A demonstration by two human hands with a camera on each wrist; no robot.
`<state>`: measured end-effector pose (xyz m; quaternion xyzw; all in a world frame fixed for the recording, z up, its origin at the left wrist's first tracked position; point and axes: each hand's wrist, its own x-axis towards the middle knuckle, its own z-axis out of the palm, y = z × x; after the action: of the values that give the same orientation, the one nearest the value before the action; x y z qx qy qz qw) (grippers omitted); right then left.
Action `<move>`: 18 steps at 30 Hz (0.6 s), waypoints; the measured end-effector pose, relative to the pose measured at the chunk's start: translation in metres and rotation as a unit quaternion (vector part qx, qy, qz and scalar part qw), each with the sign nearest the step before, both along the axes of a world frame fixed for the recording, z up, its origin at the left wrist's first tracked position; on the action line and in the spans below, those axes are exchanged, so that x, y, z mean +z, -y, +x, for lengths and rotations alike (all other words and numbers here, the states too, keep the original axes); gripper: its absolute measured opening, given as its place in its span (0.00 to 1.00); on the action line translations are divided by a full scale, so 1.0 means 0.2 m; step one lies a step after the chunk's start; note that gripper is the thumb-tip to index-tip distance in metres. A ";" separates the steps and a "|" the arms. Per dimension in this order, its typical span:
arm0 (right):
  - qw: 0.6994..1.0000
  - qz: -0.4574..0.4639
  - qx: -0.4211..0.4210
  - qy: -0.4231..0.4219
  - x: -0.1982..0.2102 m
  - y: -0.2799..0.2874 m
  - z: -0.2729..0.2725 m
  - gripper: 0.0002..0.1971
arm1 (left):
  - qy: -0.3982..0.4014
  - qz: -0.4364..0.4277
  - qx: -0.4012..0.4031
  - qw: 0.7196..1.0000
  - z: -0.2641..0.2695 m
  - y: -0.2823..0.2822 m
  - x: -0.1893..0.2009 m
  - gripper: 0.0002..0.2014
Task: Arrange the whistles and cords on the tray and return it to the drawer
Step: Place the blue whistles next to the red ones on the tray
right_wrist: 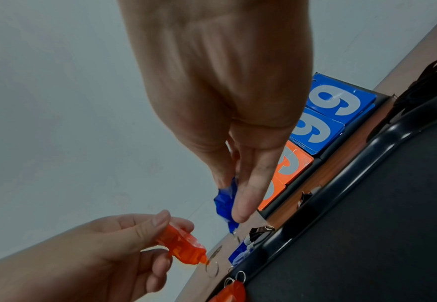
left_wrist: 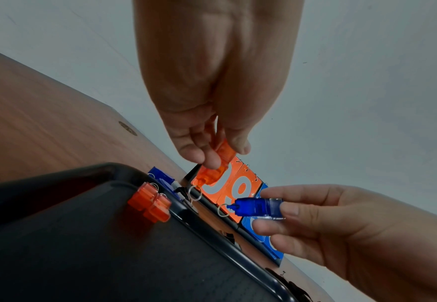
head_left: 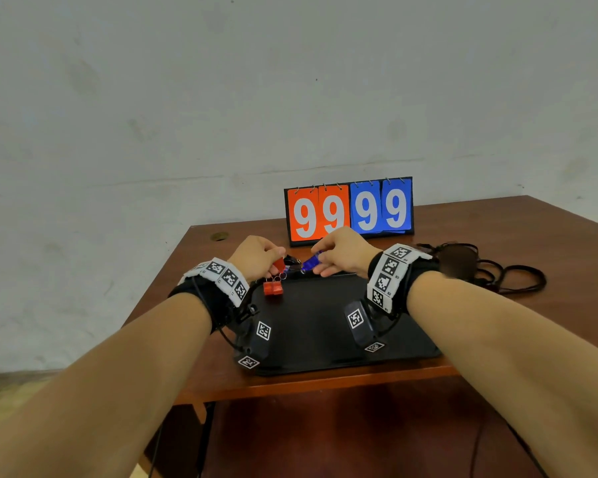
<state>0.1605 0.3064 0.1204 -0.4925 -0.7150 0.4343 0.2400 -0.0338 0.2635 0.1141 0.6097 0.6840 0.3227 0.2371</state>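
Tray (head_left: pixel 325 326) lies black on the desk (head_left: pixel 497 229), two red whistles (head_left: pixel 272 288) at its 11 o'clock corner and cords (head_left: pixel 511 274) off at 2 o'clock. I see my left hand (head_left: pixel 256 257) pinching a third red whistle (left_wrist: pixel 212 171) and my right hand (head_left: pixel 342 253) pinching a blue whistle (left_wrist: pixel 256 207), both raised over the tray's 12 o'clock rim. Scoreboard (head_left: pixel 349 210) reading 99 99 stands beyond.

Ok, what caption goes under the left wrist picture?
Left hand pinches an orange whistle, right hand a blue whistle, above the black tray.
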 end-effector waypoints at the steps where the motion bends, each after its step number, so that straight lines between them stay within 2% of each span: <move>1: 1.000 0.005 -0.001 -0.001 -0.01 -0.02 -0.01 0.18 | -0.004 0.005 -0.003 1.000 -0.01 -0.02 -0.01 0.12; 5: 0.999 0.041 0.002 0.011 -0.07 -0.12 -0.04 0.17 | -0.008 0.014 -0.010 1.000 -0.03 -0.11 -0.03 0.09; 12: 0.978 0.164 0.021 0.130 -0.11 -0.24 -0.10 0.12 | -0.034 -0.008 -0.027 0.999 -0.05 -0.25 -0.07 0.09; 18: 0.957 0.212 0.050 0.190 -0.14 -0.25 -0.14 0.12 | -0.156 -0.020 -0.070 0.985 -0.05 -0.28 -0.11 0.14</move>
<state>0.1324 0.3562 0.0927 -0.4677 -0.8466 0.1827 0.1766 -0.0431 0.3187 0.0915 0.6944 0.6745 0.1920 0.1615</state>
